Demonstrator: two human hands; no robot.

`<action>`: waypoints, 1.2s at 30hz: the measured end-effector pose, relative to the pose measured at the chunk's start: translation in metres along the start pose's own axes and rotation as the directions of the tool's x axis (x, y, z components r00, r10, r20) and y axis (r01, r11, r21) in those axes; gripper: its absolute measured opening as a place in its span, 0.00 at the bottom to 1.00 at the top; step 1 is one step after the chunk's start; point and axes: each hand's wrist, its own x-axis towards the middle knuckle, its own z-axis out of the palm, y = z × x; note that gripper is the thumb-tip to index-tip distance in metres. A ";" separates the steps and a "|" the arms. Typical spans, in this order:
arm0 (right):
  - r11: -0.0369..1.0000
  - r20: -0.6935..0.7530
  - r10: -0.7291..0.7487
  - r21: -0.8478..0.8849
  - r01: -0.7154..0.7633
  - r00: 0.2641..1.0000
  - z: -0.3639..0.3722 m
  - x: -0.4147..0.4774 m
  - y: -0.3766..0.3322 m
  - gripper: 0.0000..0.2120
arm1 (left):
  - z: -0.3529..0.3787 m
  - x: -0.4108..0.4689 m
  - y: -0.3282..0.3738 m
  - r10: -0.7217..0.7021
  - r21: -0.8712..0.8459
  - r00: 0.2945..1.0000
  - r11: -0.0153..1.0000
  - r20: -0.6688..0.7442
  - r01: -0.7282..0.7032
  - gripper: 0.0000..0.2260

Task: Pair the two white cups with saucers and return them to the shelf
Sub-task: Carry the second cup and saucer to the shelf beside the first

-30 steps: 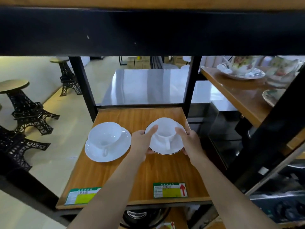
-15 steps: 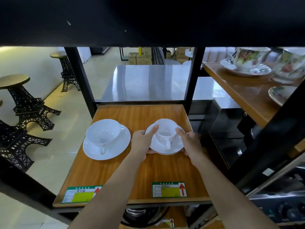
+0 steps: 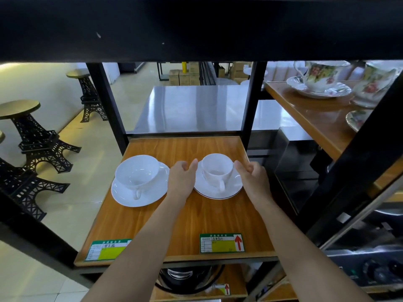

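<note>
Head view: at centre left of the frame we see the wider white cup point(image 3: 137, 174) sitting in its saucer point(image 3: 140, 194) on the wooden shelf point(image 3: 185, 216), handle toward us, probably so it is easy to pick up. Just right of it our left hand point(image 3: 182, 178) hangs half-curled and holds nothing. Next comes the smaller cup point(image 3: 217, 171) on the dark-rimmed saucer point(image 3: 218, 189). Our right hand point(image 3: 253, 177), also loose and empty, flanks that saucer, which we judge is already set down.

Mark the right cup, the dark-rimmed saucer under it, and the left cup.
right cup point(image 3: 214, 172): head view, front wall.
dark-rimmed saucer point(image 3: 212, 192): head view, near rim area.
left cup point(image 3: 136, 174): head view, inner bowl.
</note>
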 end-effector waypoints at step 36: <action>0.904 -0.184 -0.400 0.083 0.420 0.898 0.012 -0.033 -0.054 0.07 | -0.071 -0.022 0.007 0.451 -0.024 0.802 0.866 -0.392 -0.499 0.06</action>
